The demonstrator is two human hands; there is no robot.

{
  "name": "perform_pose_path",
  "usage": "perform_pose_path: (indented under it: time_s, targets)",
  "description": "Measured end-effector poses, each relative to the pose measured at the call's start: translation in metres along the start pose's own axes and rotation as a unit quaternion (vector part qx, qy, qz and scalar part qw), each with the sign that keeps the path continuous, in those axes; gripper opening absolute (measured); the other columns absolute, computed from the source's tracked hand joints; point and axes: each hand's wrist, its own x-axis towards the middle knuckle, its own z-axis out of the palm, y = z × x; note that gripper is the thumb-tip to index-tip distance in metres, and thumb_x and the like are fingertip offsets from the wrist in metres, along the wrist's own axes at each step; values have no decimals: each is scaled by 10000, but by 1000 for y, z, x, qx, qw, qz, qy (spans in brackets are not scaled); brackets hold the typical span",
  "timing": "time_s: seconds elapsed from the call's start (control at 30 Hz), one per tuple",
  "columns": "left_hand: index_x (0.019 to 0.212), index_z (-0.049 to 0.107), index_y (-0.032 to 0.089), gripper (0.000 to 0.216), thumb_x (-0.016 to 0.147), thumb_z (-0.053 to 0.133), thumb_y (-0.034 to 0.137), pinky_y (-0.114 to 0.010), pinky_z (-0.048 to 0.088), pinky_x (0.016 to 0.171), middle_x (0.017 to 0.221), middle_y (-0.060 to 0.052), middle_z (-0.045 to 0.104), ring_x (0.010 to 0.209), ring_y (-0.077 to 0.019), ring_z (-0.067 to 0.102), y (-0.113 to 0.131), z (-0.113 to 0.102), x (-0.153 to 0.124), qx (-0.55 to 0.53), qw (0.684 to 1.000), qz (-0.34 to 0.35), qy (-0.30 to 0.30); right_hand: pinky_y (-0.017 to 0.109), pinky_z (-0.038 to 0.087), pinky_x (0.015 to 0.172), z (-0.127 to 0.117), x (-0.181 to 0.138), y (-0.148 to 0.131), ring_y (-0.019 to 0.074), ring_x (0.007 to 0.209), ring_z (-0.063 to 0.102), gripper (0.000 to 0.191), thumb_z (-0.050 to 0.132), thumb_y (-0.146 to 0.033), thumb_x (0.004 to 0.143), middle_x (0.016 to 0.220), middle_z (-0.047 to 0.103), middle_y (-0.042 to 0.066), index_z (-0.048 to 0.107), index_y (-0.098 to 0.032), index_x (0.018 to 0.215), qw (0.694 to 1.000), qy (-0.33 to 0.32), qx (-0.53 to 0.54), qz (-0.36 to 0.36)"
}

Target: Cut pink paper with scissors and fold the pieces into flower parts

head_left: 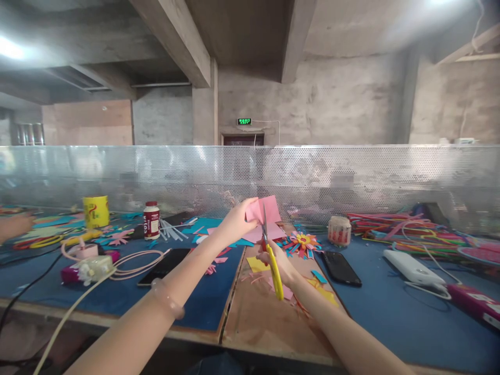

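Containers line the far edge of the bench [390, 317]: a yellow can [96, 211] toward the left end, a white bottle [151, 221] with a red cap screwed on beside it, and a small clear jar [339, 230] right of centre. I cannot see what is in any of the three.

At mid-bench, the left hand [236, 221] is raised above the top, with its fingers pinched narrowly on one side of a folded pink paper [269, 208]. The right hand [282, 263] is closed through the yellow plastic handles of the scissors [275, 278]. The steel blades point straight up and meet the paper's lower edge; I cannot tell how far apart they stand. A clear bangle [167, 298] rings the left wrist.

Just below the hands is a bare brown board [265, 323], scattered with pink, yellow and blue offcuts. Blue mats flank it on both sides. A fringed paper flower [302, 240] with a yellow centre lies just right of the scissors. Near it a glossy black phone [341, 267] lies flat. A white power bank [408, 264] with its cable sits further right, in front of a heap of thin coloured strips [390, 224] at the far right corner. A perforated metal screen [351, 177] runs along the back edge. Another person's hand [13, 226] rests at the far left.
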Motion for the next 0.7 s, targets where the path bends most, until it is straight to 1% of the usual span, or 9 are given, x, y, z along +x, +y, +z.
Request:
perform_pose_path:
  time_s: [0.1, 0.2, 0.4, 0.53, 0.7]
  targets:
    - [1265, 408, 190, 587, 697, 556, 190, -386, 361, 962, 1285, -88, 477, 1139, -237, 461, -1, 1, 0, -2, 1000, 3, 2, 269, 354, 623, 0, 0, -1, 132, 645, 413, 246, 456, -201, 636, 707, 446, -19, 498, -166, 875, 1000, -3, -1, 1]
    - [1263, 410, 200, 586, 697, 563, 198, -385, 369, 953, 1280, -83, 482, 1131, -235, 468, -2, 1, 0, -5, 1000, 1, 4, 269, 352, 617, 0, 0, -1, 130, 640, 411, 227, 456, -199, 635, 701, 444, -22, 494, -170, 857, 1000, -4, 0, 0]
    - [1259, 420, 195, 587, 692, 574, 197, -406, 370, 953, 1257, -89, 501, 1121, -254, 475, -2, 2, -1, 1, 1000, -2, 10, 269, 353, 619, 0, 0, -1, 132, 650, 417, 263, 455, -195, 634, 710, 445, -21, 490, -170, 893, 1000, -6, 6, -4]
    - [1273, 401, 198, 599, 697, 562, 196, -389, 390, 939, 1277, -89, 484, 1105, -250, 490, -2, 2, -1, -9, 1000, -6, 3, 273, 357, 621, 0, 0, 0, 133, 647, 422, 253, 457, -209, 640, 712, 451, -22, 489, -168, 888, 1000, -6, 2, -2]
    - [1270, 400, 175, 591, 702, 558, 210, -374, 361, 971, 1283, -89, 478, 1141, -234, 461, -2, 2, -1, -4, 1000, -3, -1, 272, 360, 626, 0, 1, 3, 135, 661, 432, 258, 458, -198, 632, 715, 451, -21, 491, -164, 885, 1000, -3, -1, -9]
